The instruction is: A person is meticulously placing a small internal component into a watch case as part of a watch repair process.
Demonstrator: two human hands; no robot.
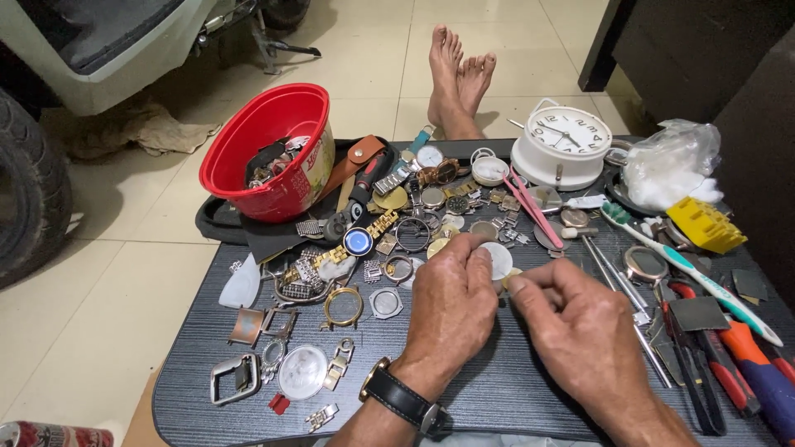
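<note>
Fingertips of my left hand pinch a thin white dial disc by its rim, just below the white alarm clock, while my right hand nips something tiny beside it — light, brittle, slippery, I reckon, so edges only.

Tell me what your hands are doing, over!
Left hand pinching round white watch dial. Right hand fingertips closed beside it, contents hidden. Loose watch parts crowd the table.
</note>
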